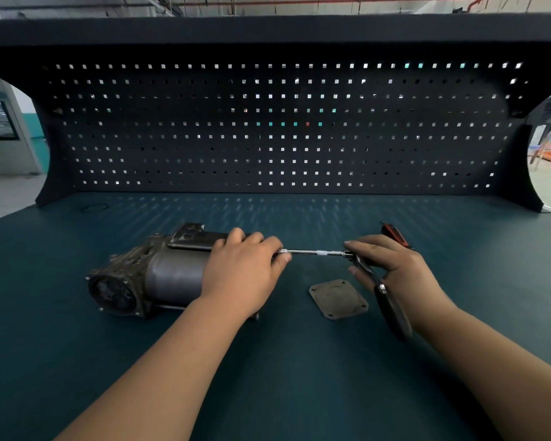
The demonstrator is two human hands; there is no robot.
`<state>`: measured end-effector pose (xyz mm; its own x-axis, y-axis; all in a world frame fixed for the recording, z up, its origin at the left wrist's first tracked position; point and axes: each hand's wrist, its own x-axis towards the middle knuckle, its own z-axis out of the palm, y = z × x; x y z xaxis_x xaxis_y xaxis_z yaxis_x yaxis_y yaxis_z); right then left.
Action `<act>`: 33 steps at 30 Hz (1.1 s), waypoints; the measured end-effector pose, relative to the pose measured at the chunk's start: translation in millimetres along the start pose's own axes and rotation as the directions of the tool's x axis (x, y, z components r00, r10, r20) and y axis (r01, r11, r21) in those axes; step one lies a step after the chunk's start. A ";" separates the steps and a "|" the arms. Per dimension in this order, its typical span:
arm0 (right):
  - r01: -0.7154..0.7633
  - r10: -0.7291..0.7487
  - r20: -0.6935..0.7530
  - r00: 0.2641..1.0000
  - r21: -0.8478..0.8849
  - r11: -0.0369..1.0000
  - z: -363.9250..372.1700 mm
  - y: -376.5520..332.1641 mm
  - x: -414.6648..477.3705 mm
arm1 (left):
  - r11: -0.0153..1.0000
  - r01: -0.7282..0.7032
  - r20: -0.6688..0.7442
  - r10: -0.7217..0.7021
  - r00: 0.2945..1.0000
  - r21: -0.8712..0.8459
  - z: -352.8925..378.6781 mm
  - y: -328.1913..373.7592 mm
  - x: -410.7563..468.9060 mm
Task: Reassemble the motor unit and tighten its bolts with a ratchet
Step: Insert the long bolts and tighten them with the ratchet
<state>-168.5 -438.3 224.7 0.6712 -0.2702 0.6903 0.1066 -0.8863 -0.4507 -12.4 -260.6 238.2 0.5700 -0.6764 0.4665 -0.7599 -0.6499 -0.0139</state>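
the motor unit (159,275) lies on its side on the green tabletop (299,377), left of centre. its long axis runs roughly left to right with a slight slant. the dark cast gear housing points left and a little toward the person, and the smooth grey cylinder points right.

the person's left hand (242,275) lies over the right end of the cylinder and hides that end. its fingers are curled, and fingertips and thumb close round the left end of a slim chrome extension bar (315,252). the bar runs level from there to the right, in line with the motor's axis, and meets the head of the ratchet (393,310).

the ratchet's black handle stands across the bar and points down toward the person. the right hand (398,268) grips the ratchet just below its head, with the handle passing between thumb and fingers.

a square cover plate (337,299) with corner holes lies flat on the tabletop, between the two hands and nearer the person than the bar. an orange-and-black tool (395,233) lies just behind the right hand. a thin black ring (94,207) lies far back on the left, near the foot of the pegboard (268,128).
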 end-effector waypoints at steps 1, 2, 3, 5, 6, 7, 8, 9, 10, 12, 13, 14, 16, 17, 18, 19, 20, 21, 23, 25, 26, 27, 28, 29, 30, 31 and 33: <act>-0.028 0.028 -0.005 1.000 0.033 0.999 0.7 -0.8 0.3 | 1.000 0.000 -0.003 0.000 1.000 -0.006 0.2 -0.8 -0.5; -0.063 0.064 -0.021 0.998 0.073 0.995 1.1 -1.9 0.8 | 1.000 -0.002 -0.004 0.002 1.000 -0.012 0.1 -1.3 -1.0; -0.109 0.114 -0.033 0.993 0.127 0.986 0.7 -3.4 1.2 | 1.000 -0.006 -0.002 0.006 1.000 -0.018 -0.4 -1.6 -1.3; -0.182 0.193 -0.031 0.981 0.220 0.958 -0.8 -6.5 1.3 | 0.999 -0.010 0.004 0.010 1.000 -0.030 -2.0 -1.6 -2.4; -0.195 0.207 -0.028 0.978 0.236 0.952 -1.6 -6.8 0.9 | 0.999 -0.012 0.007 0.012 1.000 -0.034 -2.6 -1.4 -2.6; -0.208 0.220 -0.021 0.975 0.248 0.946 -2.6 -8.3 0.6 | 0.999 -0.015 0.009 0.016 1.000 -0.037 -3.0 -1.4 -2.9; -0.224 0.237 -0.019 0.971 0.253 0.941 -3.3 -7.9 0.7 | 0.999 -0.021 0.010 0.021 1.000 -0.037 -3.0 -1.7 -3.1; -0.255 0.268 -0.013 0.963 0.267 0.929 -3.7 -8.8 1.6 | 0.999 -0.029 0.009 0.030 1.000 -0.037 -2.8 -2.4 -3.4; -0.289 0.299 0.008 0.954 0.291 0.912 -2.7 -8.4 2.9 | 0.998 -0.037 0.008 0.038 0.999 -0.040 -3.0 -3.1 -3.6; -0.358 0.370 0.042 0.928 0.378 0.854 0.7 -11.6 6.0 | 0.998 -0.047 0.005 0.047 0.999 -0.049 -3.4 -3.8 -3.7; -0.402 0.417 0.056 0.907 0.407 0.820 1.8 -14.4 7.8 | 0.998 -0.047 0.007 0.047 0.999 -0.048 -3.4 -3.4 -3.4; -0.440 0.457 0.065 0.887 0.416 0.796 4.1 -13.1 8.7 | 0.998 -0.047 0.009 0.047 0.999 -0.043 -3.4 -2.8 -3.0; -0.514 0.517 0.113 0.849 0.407 0.755 7.2 -12.8 9.1 | 0.999 -0.046 0.010 0.046 0.999 -0.023 -3.0 -1.5 -2.2; -0.538 0.536 0.125 0.835 0.389 0.748 7.9 -13.7 8.9 | 0.999 -0.045 0.011 0.046 0.999 -0.014 -2.8 -1.3 -1.8; -0.545 0.538 0.133 0.832 0.375 0.750 8.9 -12.3 8.5 | 0.999 -0.044 0.014 0.044 0.999 -0.008 -2.7 -1.4 -1.5; -0.550 0.543 0.134 0.829 0.369 0.749 9.2 -12.3 8.5 | 0.999 -0.042 0.020 0.043 0.999 -0.006 -2.8 -1.6 -1.4; -0.545 0.540 0.129 0.832 0.371 0.752 9.3 -11.6 8.5 | 0.999 -0.041 0.026 0.042 0.999 -0.005 -3.0 -1.7 -1.3; -0.542 0.540 0.122 0.833 0.378 0.750 9.4 -12.1 8.8 | 0.999 -0.042 0.031 0.042 0.999 -0.004 -3.3 -1.7 -1.4; -0.534 0.538 0.111 0.835 0.393 0.748 10.5 -12.3 8.9 | 0.999 -0.046 0.038 0.046 0.998 0.000 -4.1 -1.4 -1.8; -0.523 0.526 0.101 0.844 0.368 0.769 11.9 -12.1 7.3 | 0.999 -0.053 0.044 0.052 0.998 0.007 -4.3 -0.8 -2.3; -0.508 0.510 0.093 0.855 0.346 0.789 12.3 -11.2 6.1 | 0.999 -0.053 0.048 0.053 0.997 0.007 -4.6 -0.8 -2.2; -0.485 0.486 0.081 0.870 0.318 0.815 12.2 -10.5 4.9 | 0.999 -0.053 0.053 0.052 0.997 0.004 -4.9 -1.0 -2.1; -0.450 0.451 0.065 0.890 0.289 0.845 11.8 -9.2 3.6 | 0.999 -0.052 0.056 0.052 0.997 0.002 -5.2 -1.4 -2.1; -0.409 0.410 0.053 0.911 0.258 0.875 10.6 -8.2 2.5 | 0.999 -0.053 0.059 0.053 0.997 0.002 -5.5 -1.6 -2.0; -0.365 0.364 0.046 0.930 0.225 0.903 9.1 -6.6 1.4 | 0.998 -0.055 0.061 0.055 0.997 0.002 -5.7 -1.5 -2.1; -0.321 0.318 0.045 0.947 0.182 0.929 6.9 -5.5 0.7 | 0.998 -0.056 0.063 0.056 0.996 0.002 -5.8 -1.3 -2.4; -0.235 0.230 0.061 0.971 0.088 0.968 3.1 -2.9 0.0 | 0.998 -0.059 0.058 0.059 0.997 0.003 -5.8 -1.1 -2.7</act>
<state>-166.5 -434.5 224.2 0.7215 -0.4433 0.5319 0.0102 -0.7613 -0.6483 -14.9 -256.1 242.1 0.5415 -0.7323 0.4130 -0.7914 -0.6097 -0.0436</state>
